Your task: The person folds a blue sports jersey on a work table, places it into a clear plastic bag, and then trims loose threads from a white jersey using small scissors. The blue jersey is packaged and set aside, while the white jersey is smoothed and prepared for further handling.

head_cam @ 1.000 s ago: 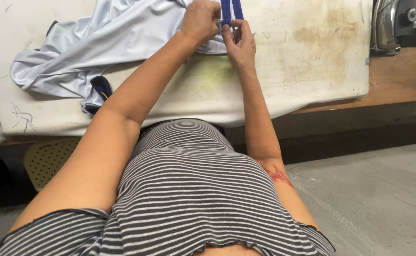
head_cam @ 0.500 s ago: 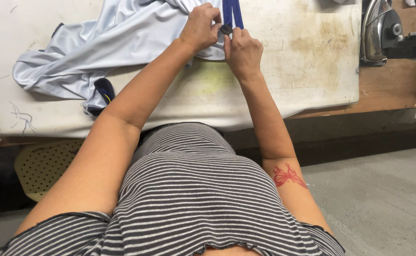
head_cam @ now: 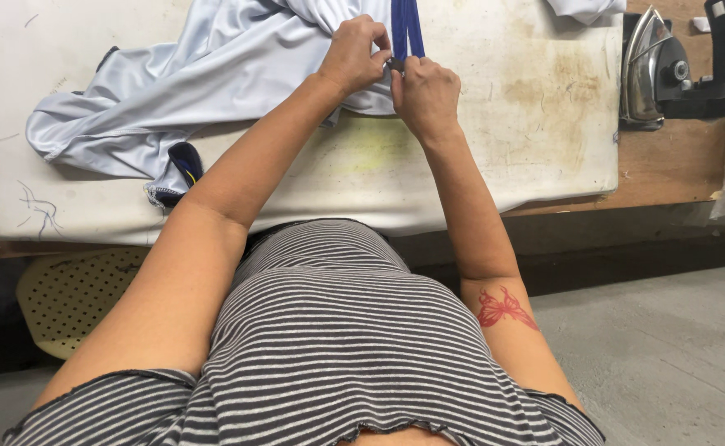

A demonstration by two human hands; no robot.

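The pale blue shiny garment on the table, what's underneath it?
Under the pale blue shiny garment lies the stained white padded table cover. A dark blue trimmed edge peeks out at its lower side. Whatever else lies beneath the folds is covered.

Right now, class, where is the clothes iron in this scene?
In the head view the iron stands upright at the far right, on the wooden bench just beyond the white pad's right edge.

— From my feed this reads as a garment workshop.
— What shows it?
— A padded, scorched pressing worktop (head_cam: 495,140) under my hands (head_cam: 395,70), a heavy iron (head_cam: 651,70) parked to their right, pale blue fabric (head_cam: 197,91) heaped to their left, bare concrete floor (head_cam: 668,347) below.
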